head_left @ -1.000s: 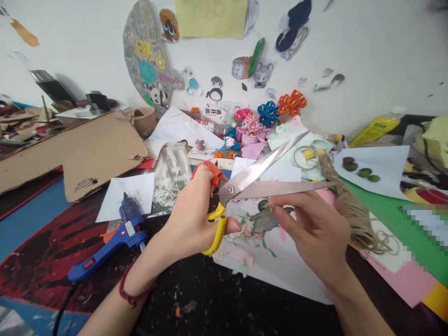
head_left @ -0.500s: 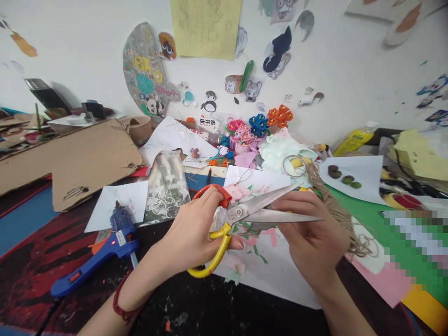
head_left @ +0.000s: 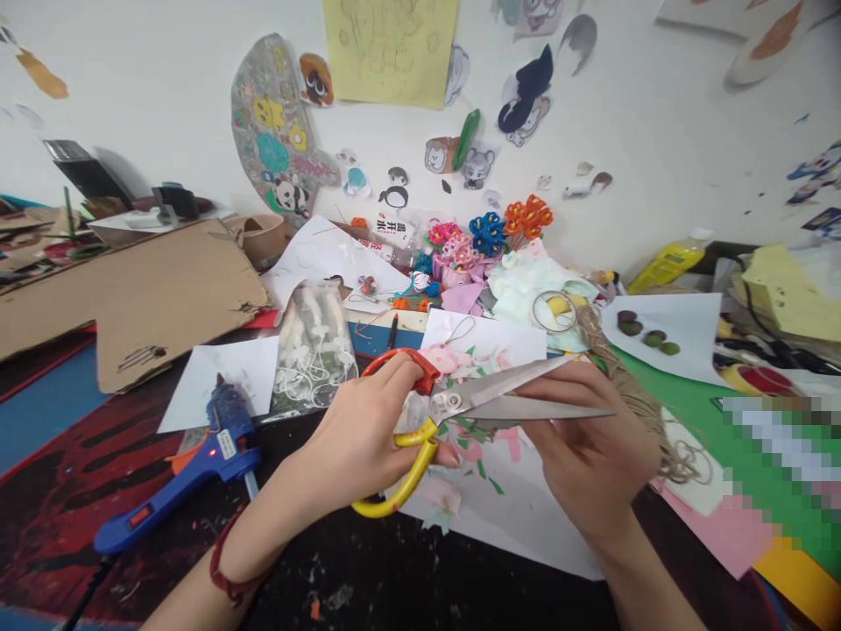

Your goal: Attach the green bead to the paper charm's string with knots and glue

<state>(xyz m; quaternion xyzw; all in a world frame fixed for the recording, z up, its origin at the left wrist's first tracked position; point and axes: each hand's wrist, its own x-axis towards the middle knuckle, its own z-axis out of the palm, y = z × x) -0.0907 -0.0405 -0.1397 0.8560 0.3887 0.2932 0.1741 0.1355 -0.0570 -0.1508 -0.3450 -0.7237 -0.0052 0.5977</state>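
Observation:
My left hand is closed around the handles of a large pair of scissors, one handle red and the other yellow. The steel blades stand part open and point right, in front of my right hand. That hand is curled, its fingertips behind the blades; what it pinches, if anything, is hidden. Below the scissors, white paper sheets carry pink and green paper scraps.
To the left lie a blue glue gun with a lit red light, cardboard and a clear bag of white pieces. Twine lies at right; crocheted flowers stand by the wall. Yellow bottle leans at the back right.
The scissor blades have come slightly closer together, and their tips sit a little farther right. Both hands otherwise keep nearly the same pose; the view has shifted slightly.

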